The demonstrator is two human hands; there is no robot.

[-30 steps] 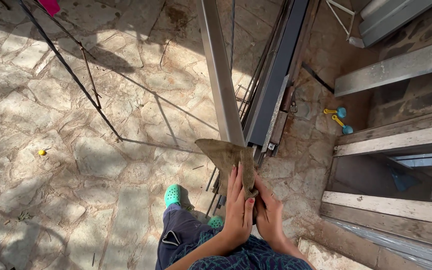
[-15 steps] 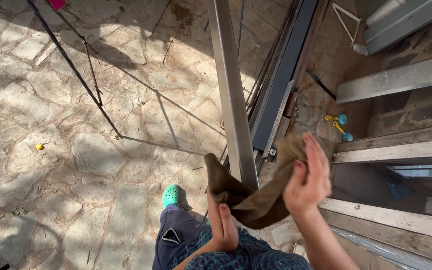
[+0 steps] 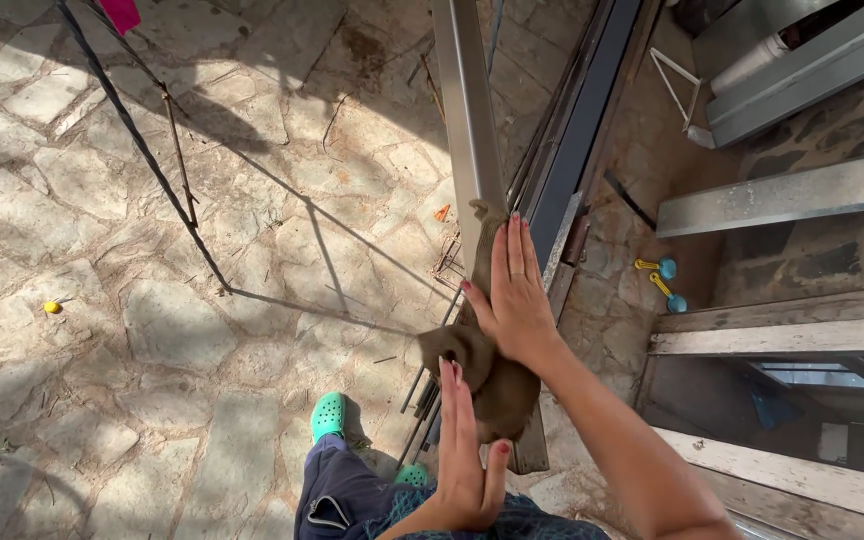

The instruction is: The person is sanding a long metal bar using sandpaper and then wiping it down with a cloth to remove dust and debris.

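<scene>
A brown cloth (image 3: 497, 385) is draped over a long grey metal rail (image 3: 467, 130) that runs away from me. My right hand (image 3: 514, 290) lies flat on the upper part of the cloth, fingers stretched along the rail. My left hand (image 3: 467, 460) is flat against the lower hanging part of the cloth, fingers pointing up. Below, my green clogs (image 3: 328, 415) and dark trousers stand on stone paving.
Dark metal frame pieces (image 3: 582, 120) lean beside the rail. Grey wooden planks (image 3: 782, 195) lie at the right, with two yellow-and-blue tools (image 3: 660, 278) on the ground. A thin black rod (image 3: 142, 150) crosses the paving at the left, near a small yellow ball (image 3: 52, 307).
The cloth was held bunched in both hands in front of me; it now lies spread over the rail. My right hand has moved up and flattened on it, my left presses below.
</scene>
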